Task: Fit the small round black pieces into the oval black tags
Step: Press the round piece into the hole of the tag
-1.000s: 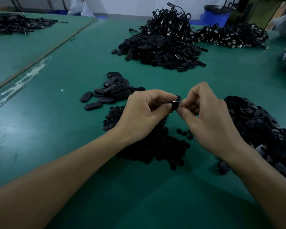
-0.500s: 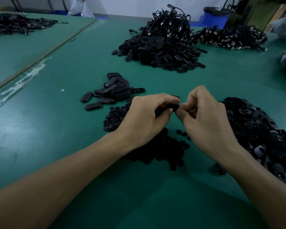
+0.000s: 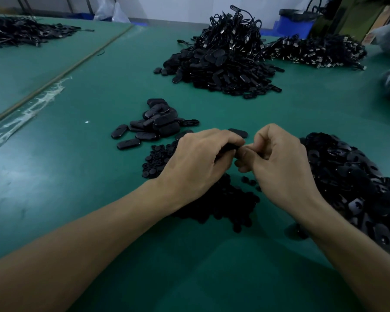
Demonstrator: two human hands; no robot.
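Note:
My left hand [image 3: 198, 163] and my right hand [image 3: 277, 167] meet fingertip to fingertip above the green table. Between them they pinch one oval black tag [image 3: 229, 147], mostly hidden by the fingers. Whether a round piece sits in it cannot be seen. Under and just behind my hands lies a heap of small round black pieces [image 3: 223, 203]. A heap of open oval tags [image 3: 351, 185] lies to the right of my right hand. A small group of oval black tags [image 3: 153, 124] lies beyond my left hand.
A large mound of black tags with cords [image 3: 221, 57] stands at the back centre, another corded heap [image 3: 315, 50] at the back right. A further dark pile [image 3: 20, 32] sits far left on a second table. A blue bin [image 3: 293, 23] stands behind the green table [image 3: 77, 176].
Both hands have sunk lower toward the pile of round pieces while keeping the tag pinched between them. The fingers have closed more tightly over it.

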